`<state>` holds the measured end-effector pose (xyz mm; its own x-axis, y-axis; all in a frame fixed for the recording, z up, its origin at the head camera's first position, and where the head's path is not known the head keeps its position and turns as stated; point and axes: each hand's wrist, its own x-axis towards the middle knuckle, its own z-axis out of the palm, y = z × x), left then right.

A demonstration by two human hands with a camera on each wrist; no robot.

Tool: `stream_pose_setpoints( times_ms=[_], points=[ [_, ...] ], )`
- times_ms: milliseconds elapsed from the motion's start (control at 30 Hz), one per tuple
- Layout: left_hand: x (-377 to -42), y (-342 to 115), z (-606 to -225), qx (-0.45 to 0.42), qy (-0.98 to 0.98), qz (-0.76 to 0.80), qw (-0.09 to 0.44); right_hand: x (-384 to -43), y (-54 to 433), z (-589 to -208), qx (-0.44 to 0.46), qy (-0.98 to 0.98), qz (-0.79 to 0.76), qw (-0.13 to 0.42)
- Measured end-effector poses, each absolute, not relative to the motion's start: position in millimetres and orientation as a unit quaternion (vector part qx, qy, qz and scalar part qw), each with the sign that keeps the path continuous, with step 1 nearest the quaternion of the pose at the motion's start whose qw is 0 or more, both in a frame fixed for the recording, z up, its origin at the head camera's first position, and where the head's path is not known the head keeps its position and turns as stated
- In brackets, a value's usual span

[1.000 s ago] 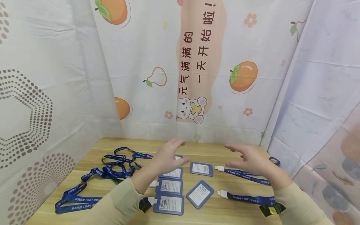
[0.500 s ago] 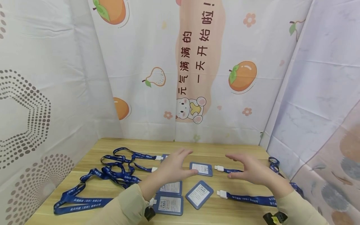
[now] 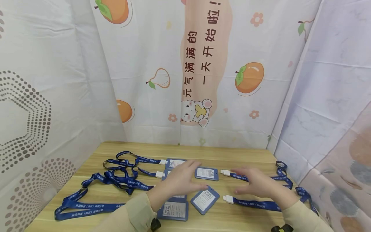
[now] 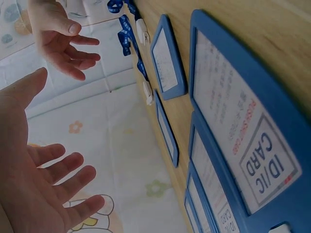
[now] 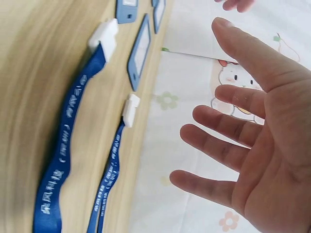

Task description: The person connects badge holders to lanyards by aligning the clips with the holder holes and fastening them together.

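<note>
My left hand [image 3: 181,180] hovers over a column of blue-framed ID card holders [image 3: 173,210], hiding part of it; its fingers are spread and hold nothing. Over the right side, my right hand [image 3: 255,182] hangs above two blue lanyards with white clips, its fingers relaxed and apart. Between the hands lie two loose card holders: a tilted one [image 3: 204,200] nearer me and a level one [image 3: 206,173] behind it. The near lanyard [image 3: 255,204] and the far lanyard [image 3: 238,176] point their white clips toward these. The right wrist view shows both clips detached from the holders.
Several blue lanyards [image 3: 94,206] lie looped and overlapping on the left of the wooden table [image 3: 232,222], their clips at the column of holders. The right lanyards' straps trail to the table's right edge. Printed curtains [image 3: 145,112] enclose the back and sides.
Both hands have come lower toward the table. The left hand has shifted slightly right and now covers more of the middle holders; the right lanyards' far ends show more.
</note>
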<state>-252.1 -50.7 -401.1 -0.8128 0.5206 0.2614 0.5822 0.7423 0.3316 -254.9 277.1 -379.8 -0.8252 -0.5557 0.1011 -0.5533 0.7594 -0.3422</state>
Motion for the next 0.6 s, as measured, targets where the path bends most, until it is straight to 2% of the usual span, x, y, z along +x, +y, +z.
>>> stream_pose_setpoints(
  times_ms=[400,600],
  points=[
    [-248,-51,-408,-0.294,-0.937,-0.18,0.061,-249,261,-400,-0.282,0.938,-0.178,0.097],
    [-246,-49,-412,-0.287,-0.942,-0.169,0.042,-249,259,-415,-0.279,0.943,-0.148,0.103]
  ],
)
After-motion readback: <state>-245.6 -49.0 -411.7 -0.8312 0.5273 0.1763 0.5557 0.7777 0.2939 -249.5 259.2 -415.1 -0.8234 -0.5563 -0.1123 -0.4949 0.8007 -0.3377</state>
